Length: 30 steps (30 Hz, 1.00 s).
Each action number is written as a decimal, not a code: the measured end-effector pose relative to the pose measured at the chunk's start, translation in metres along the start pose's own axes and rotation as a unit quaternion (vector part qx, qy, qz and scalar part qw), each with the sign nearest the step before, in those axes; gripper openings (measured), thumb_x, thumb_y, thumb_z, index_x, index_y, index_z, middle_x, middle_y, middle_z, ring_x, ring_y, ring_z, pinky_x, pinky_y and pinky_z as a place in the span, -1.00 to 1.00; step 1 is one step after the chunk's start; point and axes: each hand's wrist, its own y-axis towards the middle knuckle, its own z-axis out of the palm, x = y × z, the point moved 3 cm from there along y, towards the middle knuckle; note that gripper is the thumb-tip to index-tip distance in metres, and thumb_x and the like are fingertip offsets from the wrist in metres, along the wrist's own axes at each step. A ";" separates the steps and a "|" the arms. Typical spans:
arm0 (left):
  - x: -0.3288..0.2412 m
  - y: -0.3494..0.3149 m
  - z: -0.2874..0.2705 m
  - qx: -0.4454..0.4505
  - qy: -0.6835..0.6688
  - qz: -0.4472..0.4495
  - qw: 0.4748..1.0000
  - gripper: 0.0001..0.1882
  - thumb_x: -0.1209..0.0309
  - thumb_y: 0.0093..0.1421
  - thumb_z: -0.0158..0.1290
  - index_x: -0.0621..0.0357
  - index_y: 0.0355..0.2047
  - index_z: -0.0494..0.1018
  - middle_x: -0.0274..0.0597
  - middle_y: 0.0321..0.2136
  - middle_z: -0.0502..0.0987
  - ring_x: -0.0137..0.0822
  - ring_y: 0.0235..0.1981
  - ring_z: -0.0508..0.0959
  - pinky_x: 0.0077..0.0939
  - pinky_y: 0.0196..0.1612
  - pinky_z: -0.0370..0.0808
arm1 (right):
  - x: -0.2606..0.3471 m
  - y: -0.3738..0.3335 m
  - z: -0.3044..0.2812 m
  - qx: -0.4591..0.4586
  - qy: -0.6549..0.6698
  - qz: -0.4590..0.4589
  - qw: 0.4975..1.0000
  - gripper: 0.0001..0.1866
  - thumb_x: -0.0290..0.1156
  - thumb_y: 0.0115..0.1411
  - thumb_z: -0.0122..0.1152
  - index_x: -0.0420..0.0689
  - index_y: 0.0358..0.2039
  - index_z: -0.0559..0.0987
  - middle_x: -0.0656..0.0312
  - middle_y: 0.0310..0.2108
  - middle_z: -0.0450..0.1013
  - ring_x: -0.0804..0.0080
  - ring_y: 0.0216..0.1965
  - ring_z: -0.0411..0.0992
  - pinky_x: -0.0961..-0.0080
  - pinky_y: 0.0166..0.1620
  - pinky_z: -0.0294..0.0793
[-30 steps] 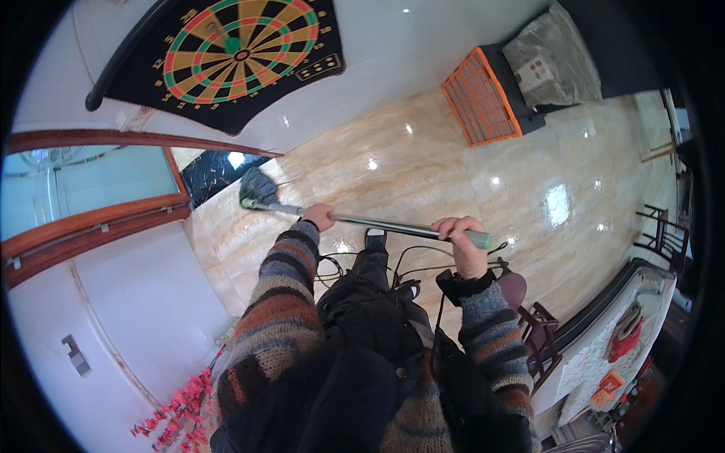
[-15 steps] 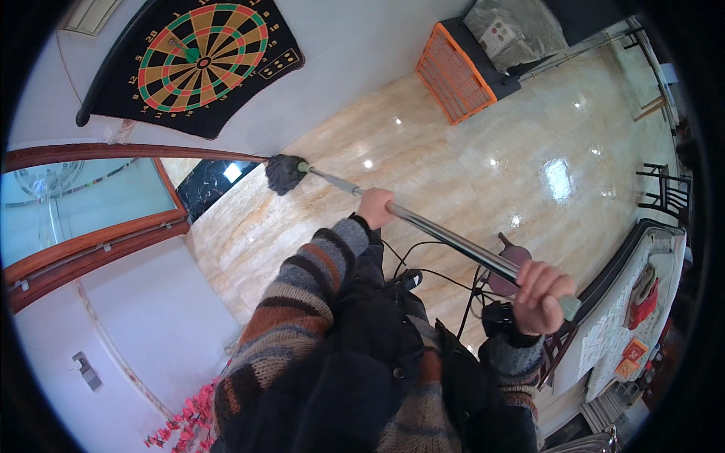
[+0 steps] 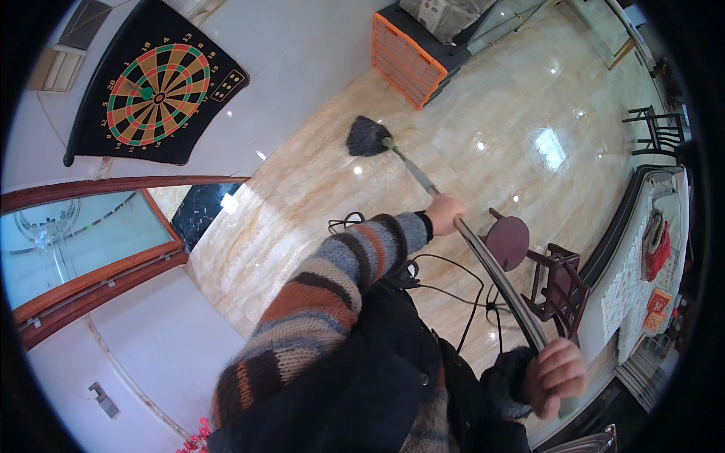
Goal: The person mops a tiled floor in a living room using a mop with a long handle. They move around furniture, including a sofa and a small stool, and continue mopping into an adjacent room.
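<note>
The mop [image 3: 453,219] has swung across since a moment ago: its head was over by the dark panel under the dartboard, and now it sits further out on the open floor, nearer the orange crate, while the handle runs steeper down the picture.

The mop head [image 3: 368,137] is a dark grey, shaggy bundle of strands, rounded and slightly flattened where it meets the floor [image 3: 302,189]. A short pale collar joins it to a long, thin metal pole that shines silver along its length and bends with the lens as it runs toward the lower right.

The left hand [image 3: 444,214] is wrapped tight around the pole about midway up, fingers curled under, the striped knit sleeve stretched out behind it. The right hand [image 3: 556,376] is clenched around the top end of the pole, low at the right, knuckles showing, close to the dark jacket.

The floor is glossy beige stone with bright light spots. The orange crate [image 3: 408,57] stands against the wall beyond the mop head, well apart from it. A round-seated dark wooden stool [image 3: 508,241] sits just beside the pole, and black cables [image 3: 453,291] trail on the floor below the left arm. The dartboard [image 3: 155,83] hangs on the white wall at upper left.
</note>
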 end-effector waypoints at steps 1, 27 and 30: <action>-0.009 0.008 0.018 0.024 -0.010 0.009 1.000 -0.81 0.31 -0.31 0.04 0.03 -0.76 0.25 -0.14 -0.71 0.33 -0.03 -0.54 0.37 -0.18 -0.48 0.24 | 0.009 -0.006 -0.004 0.012 -0.007 -0.001 1.000 -0.70 -0.31 -0.13 0.15 -0.01 -0.75 0.19 0.42 -0.84 0.13 0.62 -0.81 0.09 0.68 -0.62 0.10; -0.163 -0.065 0.132 0.101 -0.083 -0.033 0.991 -0.86 0.34 -0.23 0.02 0.07 -0.75 0.30 -0.07 -0.73 0.35 0.04 -0.59 0.39 -0.10 -0.54 0.27 | 0.158 -0.104 -0.108 -0.190 -0.250 0.016 0.949 -0.76 -0.34 0.05 -0.03 -0.03 -0.64 0.15 0.38 -0.72 0.02 0.53 -0.67 0.06 0.53 -0.51 0.05; -0.149 -0.092 0.107 0.146 -0.038 -0.057 0.987 -0.87 0.32 -0.21 -0.04 0.07 -0.76 0.33 -0.07 -0.71 0.37 0.05 -0.59 0.39 -0.09 -0.55 0.28 | 0.141 -0.106 -0.086 -0.246 -0.168 0.022 0.954 -0.72 -0.33 0.12 -0.16 -0.01 -0.67 0.05 0.40 -0.70 -0.08 0.59 -0.65 -0.04 0.59 -0.43 -0.01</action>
